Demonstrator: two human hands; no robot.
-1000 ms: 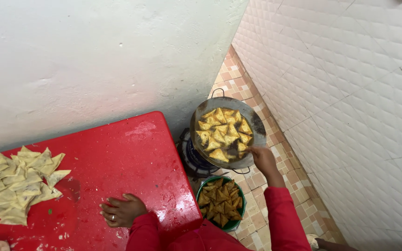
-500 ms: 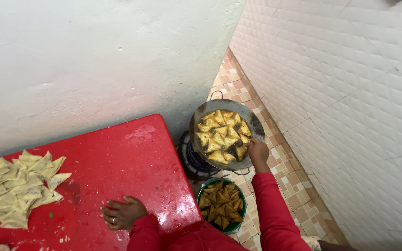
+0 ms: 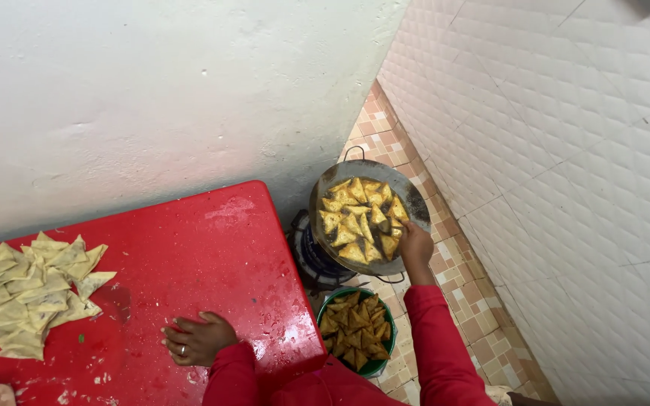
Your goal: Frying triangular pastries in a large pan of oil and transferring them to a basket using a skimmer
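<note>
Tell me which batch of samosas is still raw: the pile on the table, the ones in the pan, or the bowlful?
The pile on the red table: those samosas are pale, uncooked dough, while both other batches are golden brown.

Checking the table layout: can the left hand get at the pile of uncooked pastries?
Probably yes: the left hand rests on the red table, with only bare tabletop between it and the pastry pile.
</note>
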